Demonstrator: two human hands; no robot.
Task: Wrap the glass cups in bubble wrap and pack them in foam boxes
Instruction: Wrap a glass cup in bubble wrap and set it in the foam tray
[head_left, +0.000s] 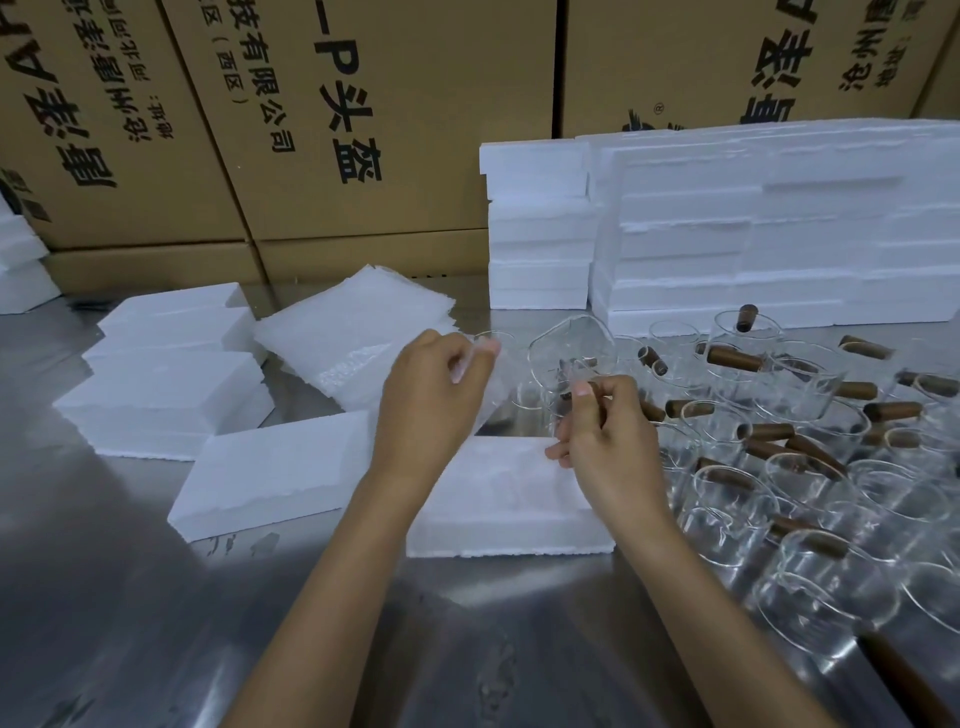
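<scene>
Hands meet above the steel table (130, 597), and both are busy: the left hand (426, 395) pinches the edge of a clear bubble wrap sheet (488, 395) between curled fingers, while the right hand (602, 431) curls its thumb and fingers around the glass cup (569, 358) by its brown handle, lifted just over the near foam box (509, 504). Sheet and cup touch, the wrap lying against the cup's left side. Just left sits another foam box (275, 478), with more foam pieces (166, 384) farther left. A stack of bubble wrap sheets (353, 332) lies beyond the left hand. Right of the hands, many glass cups with brown handles (810, 467) crowd the table. Stacked foam boxes (753, 228) stand far right, cardboard cartons (311, 119) behind.
</scene>
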